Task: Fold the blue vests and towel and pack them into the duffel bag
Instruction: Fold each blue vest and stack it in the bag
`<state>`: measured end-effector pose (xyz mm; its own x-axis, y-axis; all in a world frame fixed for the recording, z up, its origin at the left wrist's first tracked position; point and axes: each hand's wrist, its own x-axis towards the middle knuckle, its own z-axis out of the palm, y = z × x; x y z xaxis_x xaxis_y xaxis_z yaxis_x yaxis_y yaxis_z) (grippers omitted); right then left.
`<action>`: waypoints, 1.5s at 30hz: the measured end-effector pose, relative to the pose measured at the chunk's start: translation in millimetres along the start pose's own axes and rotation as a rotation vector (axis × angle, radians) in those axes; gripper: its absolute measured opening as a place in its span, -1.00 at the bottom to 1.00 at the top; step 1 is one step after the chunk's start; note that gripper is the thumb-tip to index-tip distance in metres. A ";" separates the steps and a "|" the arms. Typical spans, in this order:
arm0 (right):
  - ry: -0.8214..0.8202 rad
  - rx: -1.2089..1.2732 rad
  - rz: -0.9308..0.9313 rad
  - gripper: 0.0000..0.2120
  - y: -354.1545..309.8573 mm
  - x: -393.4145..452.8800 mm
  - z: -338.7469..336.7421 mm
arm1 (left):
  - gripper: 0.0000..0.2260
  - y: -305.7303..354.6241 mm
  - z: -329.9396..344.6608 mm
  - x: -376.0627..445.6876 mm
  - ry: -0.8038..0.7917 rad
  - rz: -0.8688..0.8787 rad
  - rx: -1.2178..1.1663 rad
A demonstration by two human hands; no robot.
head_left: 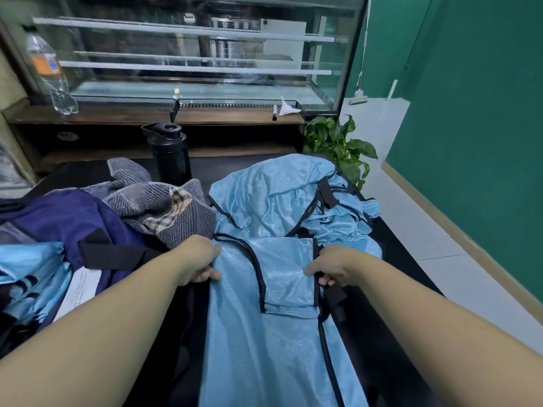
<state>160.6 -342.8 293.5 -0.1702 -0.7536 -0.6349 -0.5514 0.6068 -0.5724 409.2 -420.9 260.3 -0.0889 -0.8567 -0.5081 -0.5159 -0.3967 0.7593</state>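
Note:
A light blue vest with black trim lies flat on the dark table in front of me, one shoulder part folded over its middle. My left hand pinches its left edge. My right hand grips its right edge by the black trim. Behind it, more blue vests lie in a crumpled heap. A grey striped towel sits bunched at centre left. The navy duffel bag lies at the left with a black strap, and blue vest fabric shows at its near end.
A black drink bottle stands behind the towel. A wooden shelf under a glass display case carries a plastic water bottle and a marker. A potted plant stands past the table's far right corner. White floor and a green wall lie to the right.

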 end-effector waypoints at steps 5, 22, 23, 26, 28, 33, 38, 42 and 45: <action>-0.034 0.113 0.002 -0.88 -0.4 3.8 -3.7 | -0.61 9.5 9.6 -13.5 -0.048 -0.111 -0.263; 0.343 0.069 -0.516 -0.86 13.6 -31.1 -4.2 | -0.86 -14.4 1.3 -55.8 0.212 0.520 -0.057; 0.348 0.036 -0.582 -0.83 18.9 -38.8 -3.1 | -0.77 -20.9 -0.4 -63.0 0.216 0.599 0.005; 0.360 -0.140 -0.724 -0.82 45.3 -53.8 1.9 | -0.72 -38.4 -3.1 -94.1 0.134 0.756 0.212; 0.350 -0.266 -0.808 -0.76 67.0 -63.1 7.8 | -0.69 -54.6 -2.3 -109.3 0.061 0.814 0.420; 0.249 -0.454 -0.843 -0.71 109.2 -79.4 23.4 | -0.60 -87.0 11.7 -134.2 -0.069 0.784 0.763; 0.251 -0.536 -0.766 -0.57 125.5 -87.6 31.2 | -0.52 -95.5 27.9 -147.0 -0.060 0.687 0.982; 0.381 -0.357 -0.752 -0.70 127.2 -106.0 36.4 | -0.50 -80.7 52.2 -163.9 -0.076 0.784 0.935; 0.397 -0.458 -0.705 -0.86 126.4 -120.4 45.4 | -0.55 -71.4 83.3 -172.2 -0.115 0.840 0.865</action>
<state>148.5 -163.9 274.1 0.1066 -0.9928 0.0547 -0.8877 -0.1198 -0.4445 390.4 -217.6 259.6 -0.7220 -0.6898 -0.0533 -0.6560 0.6581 0.3694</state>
